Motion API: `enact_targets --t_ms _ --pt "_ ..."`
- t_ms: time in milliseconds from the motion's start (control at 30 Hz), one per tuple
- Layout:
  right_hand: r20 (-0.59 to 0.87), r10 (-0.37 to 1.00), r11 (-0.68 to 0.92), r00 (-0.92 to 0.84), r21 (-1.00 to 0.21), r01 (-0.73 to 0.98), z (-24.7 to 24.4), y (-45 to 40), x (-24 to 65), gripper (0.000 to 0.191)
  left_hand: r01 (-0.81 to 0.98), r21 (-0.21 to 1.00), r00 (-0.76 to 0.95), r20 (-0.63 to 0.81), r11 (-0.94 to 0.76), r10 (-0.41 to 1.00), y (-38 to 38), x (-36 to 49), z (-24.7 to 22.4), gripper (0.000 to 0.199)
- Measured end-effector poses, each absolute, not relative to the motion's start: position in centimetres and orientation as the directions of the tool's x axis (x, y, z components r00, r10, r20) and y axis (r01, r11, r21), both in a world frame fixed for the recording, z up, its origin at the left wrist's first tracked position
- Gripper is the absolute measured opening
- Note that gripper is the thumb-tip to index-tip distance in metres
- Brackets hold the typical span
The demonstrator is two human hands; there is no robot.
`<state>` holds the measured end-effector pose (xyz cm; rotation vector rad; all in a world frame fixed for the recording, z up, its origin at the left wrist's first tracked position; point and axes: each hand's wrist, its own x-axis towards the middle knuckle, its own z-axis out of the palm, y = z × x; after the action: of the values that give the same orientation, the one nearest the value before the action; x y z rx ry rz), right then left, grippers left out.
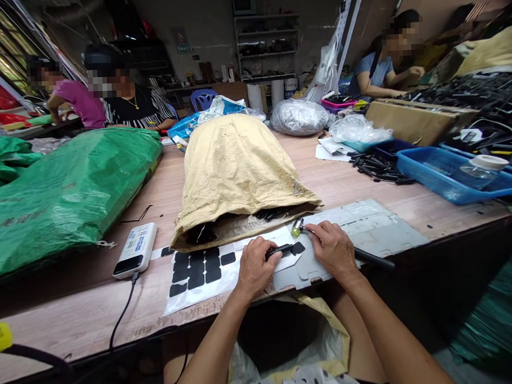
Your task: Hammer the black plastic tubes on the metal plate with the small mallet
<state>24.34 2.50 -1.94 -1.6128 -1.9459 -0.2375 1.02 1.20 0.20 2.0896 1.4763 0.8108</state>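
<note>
My left hand (258, 266) is closed round a small black part (280, 250) above the grey board (366, 227). A black square patch (298, 247) lies by the part's right end. In my right hand (332, 250) is a small hammer with a metal and yellow-green head (298, 227); its black handle (373, 259) sticks out past the wrist side. Left of my hands, a white sheet (237, 270) bears several black rounded squares (195, 269). Just behind the sheet lies a beige sack (238, 170), its mouth towards me, with dark items inside.
On the left are a green sack (71, 193) and a white power bank (135, 249) with a cable. Blue baskets (457, 176) and black parts (379, 168) sit at the right. An open sack (340, 340) is below the table edge. Three people sit beyond.
</note>
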Motion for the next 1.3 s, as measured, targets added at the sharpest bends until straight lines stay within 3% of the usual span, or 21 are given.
enact_targets --t_ms 900,1100,1200,1300 --pt "0.548 0.832 0.251 -0.084 -0.238 0.938 -2.0 2.5 24.4 0.025 0.697 0.623 0.285 0.213 -0.355 0.934 1.2 0.8 0.1 0.031" --pt "0.536 0.840 0.250 -0.083 -0.247 0.936 -2.0 2.6 24.5 0.025 0.521 0.718 0.397 0.275 -0.462 0.875 -2.2 1.0 3.1 0.025" --pt "0.529 0.845 0.243 -0.080 -0.247 0.938 -2.0 2.6 24.5 0.025 0.408 0.778 0.615 0.153 -0.478 0.773 -5.9 1.3 3.9 0.024" --pt "0.529 0.845 0.240 -0.076 -0.249 0.938 -2.0 2.6 24.5 0.025 0.474 0.779 0.723 -0.078 -0.411 0.686 -8.8 1.3 1.3 0.021"
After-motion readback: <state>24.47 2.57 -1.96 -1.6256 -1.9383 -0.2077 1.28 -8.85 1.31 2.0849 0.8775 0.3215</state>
